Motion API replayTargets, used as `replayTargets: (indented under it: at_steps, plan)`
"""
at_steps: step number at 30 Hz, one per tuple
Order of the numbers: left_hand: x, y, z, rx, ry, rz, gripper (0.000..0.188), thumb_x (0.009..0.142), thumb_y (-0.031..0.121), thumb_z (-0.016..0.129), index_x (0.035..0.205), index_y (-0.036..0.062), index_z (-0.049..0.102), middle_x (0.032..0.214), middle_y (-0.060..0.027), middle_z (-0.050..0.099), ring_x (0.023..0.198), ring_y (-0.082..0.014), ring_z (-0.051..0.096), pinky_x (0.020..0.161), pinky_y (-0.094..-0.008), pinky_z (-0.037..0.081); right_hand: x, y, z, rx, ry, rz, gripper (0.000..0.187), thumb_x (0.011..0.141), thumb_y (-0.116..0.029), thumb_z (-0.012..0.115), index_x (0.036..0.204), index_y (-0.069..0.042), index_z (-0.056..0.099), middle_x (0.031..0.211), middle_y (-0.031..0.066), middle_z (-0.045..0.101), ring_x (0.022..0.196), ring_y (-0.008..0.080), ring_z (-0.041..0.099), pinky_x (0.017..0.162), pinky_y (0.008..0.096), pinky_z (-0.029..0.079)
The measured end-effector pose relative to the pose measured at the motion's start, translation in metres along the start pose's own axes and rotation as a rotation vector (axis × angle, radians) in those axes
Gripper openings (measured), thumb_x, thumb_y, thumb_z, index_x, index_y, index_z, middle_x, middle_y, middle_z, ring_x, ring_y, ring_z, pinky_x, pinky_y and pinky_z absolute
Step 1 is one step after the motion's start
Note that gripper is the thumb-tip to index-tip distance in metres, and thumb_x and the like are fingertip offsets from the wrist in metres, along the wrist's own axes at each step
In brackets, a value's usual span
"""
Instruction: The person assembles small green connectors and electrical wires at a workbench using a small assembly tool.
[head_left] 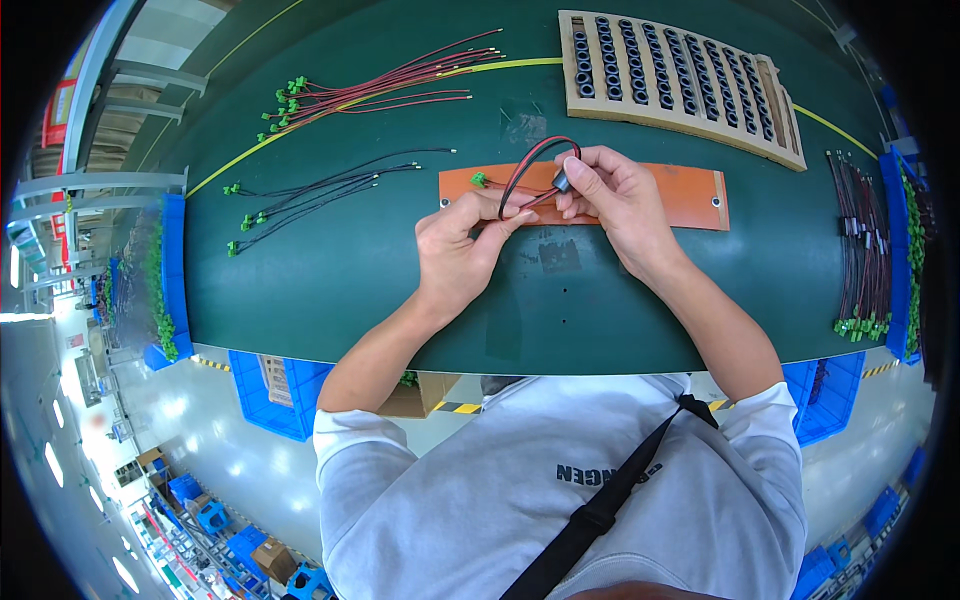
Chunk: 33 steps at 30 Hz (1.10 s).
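Both hands work over an orange board (690, 195) on the green table. Between the thumb and fingers of my right hand (630, 210) is a black ring-shaped core (561, 181). A red and black wire (530, 158) arches in a loop from the core over to my left hand (462, 240), which pinches it near the board's middle. A green connector (479, 180) lies over the board's left part, beside my left fingers; it seems to belong to this wire. My fingers partly hide the core and the wire's path through it.
A wooden tray (784, 112) with rows of black rings stands at the back right. Red wires (400, 82) and black wires (330, 185) with green connectors lie at left. More bundled wires (862, 245) lie at far right, beside a blue bin (899, 265). Another blue bin (175, 270) edges the left.
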<state>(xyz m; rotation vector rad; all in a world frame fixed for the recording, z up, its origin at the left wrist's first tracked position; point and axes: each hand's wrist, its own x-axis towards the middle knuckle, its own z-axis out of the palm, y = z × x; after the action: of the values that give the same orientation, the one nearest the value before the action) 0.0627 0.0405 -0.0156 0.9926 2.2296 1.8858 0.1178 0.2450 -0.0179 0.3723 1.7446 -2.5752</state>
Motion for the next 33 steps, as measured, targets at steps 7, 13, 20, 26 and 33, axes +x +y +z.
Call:
replayTargets:
  at_steps: [7, 13, 20, 26, 33]
  plan:
    - [0.002, -0.001, 0.007, 0.096, 0.012, 0.118, 0.011, 0.085, -0.011, 0.074, 0.085, -0.0056, 0.064, 0.102, -0.0181, 0.075, 0.091, -0.0227, 0.075, 0.08, -0.0338, 0.063, 0.0, -0.001, 0.002, -0.01, 0.011, -0.015, 0.03, 0.101, -0.023, 0.068, 0.116, 0.003, 0.064, 0.085, 0.0047, 0.068, 0.074, 0.0093, 0.064, 0.07, 0.0254, 0.055]
    - [0.016, 0.005, 0.022, 0.216, 0.03, 0.275, 0.014, 0.079, -0.011, 0.078, 0.083, -0.004, 0.066, 0.109, -0.015, 0.071, 0.097, -0.0223, 0.07, 0.079, -0.0315, 0.06, -0.005, 0.001, 0.006, -0.055, 0.012, -0.098, 0.028, 0.102, -0.019, 0.065, 0.121, 0.001, 0.062, 0.087, 0.0043, 0.068, 0.073, 0.0084, 0.063, 0.068, 0.0232, 0.053]
    - [0.017, -0.004, 0.025, 0.061, -0.018, 0.114, 0.014, 0.085, -0.006, 0.074, 0.095, -0.0039, 0.065, 0.121, -0.0183, 0.067, 0.098, -0.0253, 0.073, 0.087, -0.034, 0.061, -0.003, 0.001, -0.001, 0.018, 0.032, -0.12, 0.017, 0.103, -0.01, 0.061, 0.114, 0.002, 0.059, 0.091, 0.0073, 0.069, 0.074, 0.0099, 0.066, 0.064, 0.0223, 0.054]
    - [0.02, 0.012, 0.027, 0.081, -0.084, -0.13, 0.033, 0.087, 0.01, 0.079, 0.117, 0.0016, 0.066, 0.11, -0.0125, 0.074, 0.104, -0.0203, 0.073, 0.09, -0.0327, 0.058, -0.015, -0.014, -0.008, -0.642, 0.039, -0.588, 0.006, 0.1, -0.003, 0.061, 0.102, 0.002, 0.063, 0.107, 0.008, 0.069, 0.078, 0.0107, 0.065, 0.067, 0.0235, 0.054]
    - [0.028, 0.016, 0.021, 0.102, -0.267, -0.121, 0.023, 0.092, 0.013, 0.075, 0.111, 0.0006, 0.073, 0.105, -0.0092, 0.076, 0.096, -0.0156, 0.071, 0.087, -0.0309, 0.057, -0.023, -0.045, -0.074, -0.455, -0.082, -0.548, 0.007, 0.097, 0.002, 0.062, 0.101, 0.0, 0.067, 0.108, 0.0118, 0.067, 0.099, 0.0156, 0.062, 0.088, 0.0285, 0.051]
